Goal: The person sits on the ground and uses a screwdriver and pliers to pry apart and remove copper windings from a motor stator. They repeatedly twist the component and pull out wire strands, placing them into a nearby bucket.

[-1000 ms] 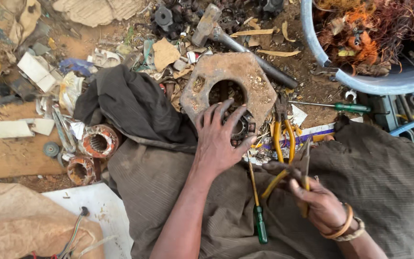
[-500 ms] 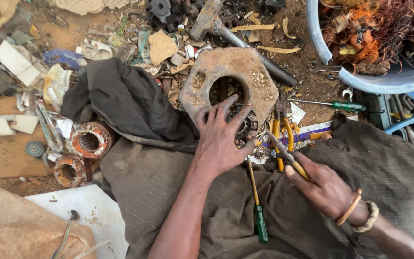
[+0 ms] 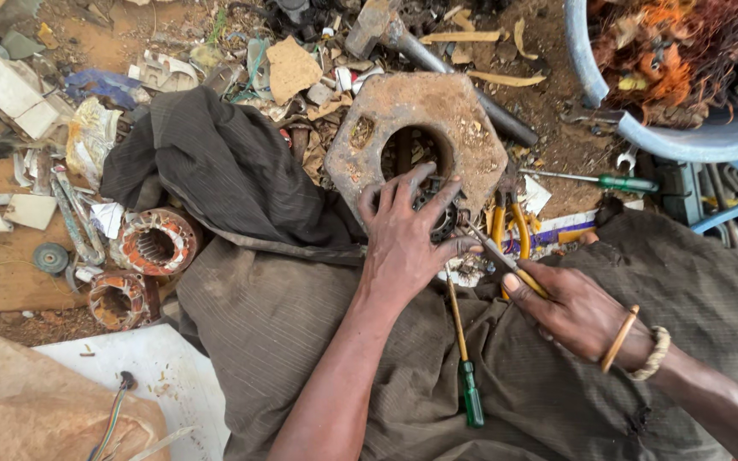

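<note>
Much scrap litters the dirt ground (image 3: pixel 548 107).

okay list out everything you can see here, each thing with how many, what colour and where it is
rusty hexagonal metal plate: one, brown, centre top, round hole
motor stator cores: two, orange-brown, left on the ground
green-handled screwdriver: one, lying on the lap cloth
second green-handled screwdriver: one, right of the plate
yellow-handled pliers: one, beside the plate
hammer: one, grey, top centre
blue tub: one, top right, holding tangled copper wire
dark cloth: one, grey-brown, left of the plate
left hand: fingers spread at the plate's hole
right hand: gripping a yellow-handled tool, bracelets on wrist
</note>
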